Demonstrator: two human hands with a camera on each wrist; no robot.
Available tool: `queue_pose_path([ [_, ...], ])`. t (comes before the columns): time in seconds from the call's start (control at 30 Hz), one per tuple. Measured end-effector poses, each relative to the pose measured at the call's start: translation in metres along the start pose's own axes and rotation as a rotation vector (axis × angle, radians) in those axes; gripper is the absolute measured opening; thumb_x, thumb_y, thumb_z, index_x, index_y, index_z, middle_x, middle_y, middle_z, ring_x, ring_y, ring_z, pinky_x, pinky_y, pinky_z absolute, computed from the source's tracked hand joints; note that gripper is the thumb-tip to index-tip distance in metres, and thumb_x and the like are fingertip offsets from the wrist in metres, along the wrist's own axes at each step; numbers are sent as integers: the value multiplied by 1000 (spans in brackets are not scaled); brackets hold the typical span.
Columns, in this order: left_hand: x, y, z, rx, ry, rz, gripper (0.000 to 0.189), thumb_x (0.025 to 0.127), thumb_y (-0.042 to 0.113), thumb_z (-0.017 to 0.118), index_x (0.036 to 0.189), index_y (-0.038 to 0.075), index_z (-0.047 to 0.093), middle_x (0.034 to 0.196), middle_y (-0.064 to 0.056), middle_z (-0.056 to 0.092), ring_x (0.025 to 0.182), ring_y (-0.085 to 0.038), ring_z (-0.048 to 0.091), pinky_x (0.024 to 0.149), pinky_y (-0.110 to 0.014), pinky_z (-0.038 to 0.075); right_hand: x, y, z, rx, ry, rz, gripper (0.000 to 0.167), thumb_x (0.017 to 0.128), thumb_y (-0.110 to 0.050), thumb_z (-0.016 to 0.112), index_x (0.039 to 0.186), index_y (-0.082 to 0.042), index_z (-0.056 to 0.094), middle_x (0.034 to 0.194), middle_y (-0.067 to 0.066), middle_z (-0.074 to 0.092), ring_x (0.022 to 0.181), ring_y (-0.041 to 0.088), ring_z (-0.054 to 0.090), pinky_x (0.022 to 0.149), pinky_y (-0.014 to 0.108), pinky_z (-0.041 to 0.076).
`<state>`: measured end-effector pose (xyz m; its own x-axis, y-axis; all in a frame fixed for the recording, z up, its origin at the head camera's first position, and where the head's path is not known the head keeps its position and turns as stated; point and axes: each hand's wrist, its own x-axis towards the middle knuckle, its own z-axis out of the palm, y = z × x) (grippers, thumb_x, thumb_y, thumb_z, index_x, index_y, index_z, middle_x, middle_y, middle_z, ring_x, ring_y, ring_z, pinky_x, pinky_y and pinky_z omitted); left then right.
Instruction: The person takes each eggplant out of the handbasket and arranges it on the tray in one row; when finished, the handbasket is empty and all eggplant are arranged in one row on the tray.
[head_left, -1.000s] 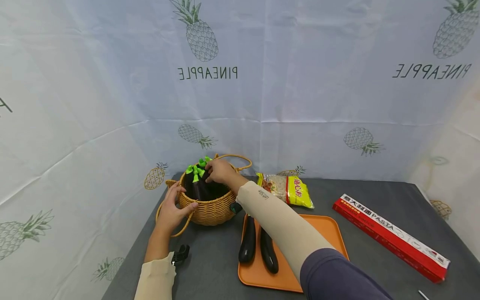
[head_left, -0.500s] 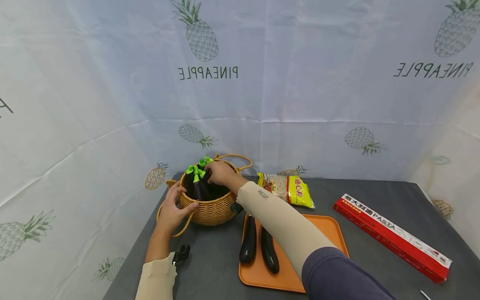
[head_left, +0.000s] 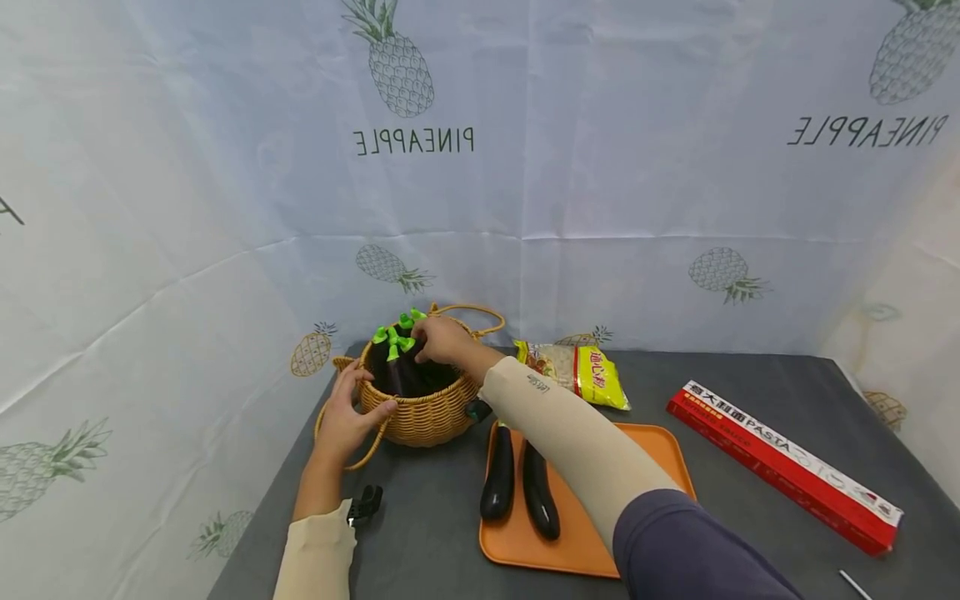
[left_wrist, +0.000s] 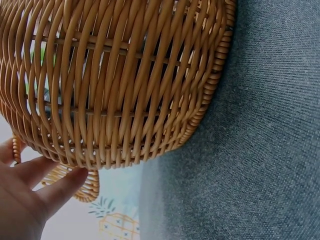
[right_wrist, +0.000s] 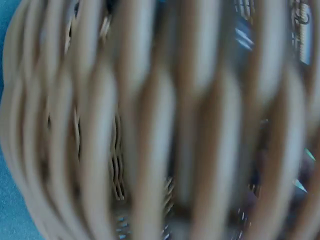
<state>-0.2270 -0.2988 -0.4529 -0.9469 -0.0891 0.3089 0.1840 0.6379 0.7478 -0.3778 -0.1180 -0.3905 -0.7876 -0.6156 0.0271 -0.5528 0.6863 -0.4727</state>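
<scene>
A round wicker basket [head_left: 423, 421] stands at the back left of the table, holding several eggplants [head_left: 403, 379] with bright green stems. My left hand [head_left: 347, 423] rests against its near left side, thumb and fingers spread along the rim. In the left wrist view the fingers of this left hand [left_wrist: 35, 192] touch the woven wall beside a handle loop. From the right, my right hand [head_left: 444, 342] reaches over the rim and pinches an eggplant near its stem; the fingertips are partly hidden. The basket's weave [right_wrist: 155, 120] fills the right wrist view.
An orange tray [head_left: 517, 557] carries two eggplants [head_left: 538, 492], partly under my right forearm. Behind it lies a yellow pasta bag [head_left: 596, 379]. A long red pasta box [head_left: 783, 467] lies on the right. A patterned cloth [head_left: 600, 175] hangs behind the table.
Both hands stay almost in place at the basket. The right hand shifts very slightly to the right among the eggplants, and the head view tilts a little.
</scene>
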Motion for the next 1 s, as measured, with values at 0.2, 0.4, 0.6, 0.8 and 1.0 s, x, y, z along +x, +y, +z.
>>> queue_pose_path([
  [0.2,4,2,4,-5,-13,-11,64,85,45,73,127,6,45,158,-10,17,140,-39,24,104,-59,33,-9,13,-14,225,-1,-53,43,86,-20,77,124,-15,57,122,0,58,112,17,55,87,31,48],
  [0.4,11,3,4,-8,8,16,63,84,44,74,127,6,45,158,-8,19,141,-36,23,105,-58,33,-23,22,-37,455,25,-131,38,86,-15,76,119,-10,56,117,3,58,107,18,58,85,28,50],
  [0.6,10,2,3,-25,-3,12,64,85,42,74,127,4,44,158,-8,18,142,-36,21,105,-58,32,-41,25,-52,579,45,-146,37,86,-13,76,117,-10,56,117,5,58,109,20,58,84,29,51],
  [0.8,7,0,2,-25,2,2,64,85,43,74,127,6,45,159,-6,17,142,-37,20,105,-58,33,-70,20,-74,696,113,-171,39,85,-12,77,119,-9,57,116,6,58,108,22,59,83,34,53],
  [1.0,5,-2,1,-25,-4,3,63,85,43,74,128,6,44,159,-6,16,142,-37,19,105,-59,33,-108,25,-94,757,181,-226,40,85,-13,77,120,-7,57,113,8,62,106,21,60,85,38,52],
])
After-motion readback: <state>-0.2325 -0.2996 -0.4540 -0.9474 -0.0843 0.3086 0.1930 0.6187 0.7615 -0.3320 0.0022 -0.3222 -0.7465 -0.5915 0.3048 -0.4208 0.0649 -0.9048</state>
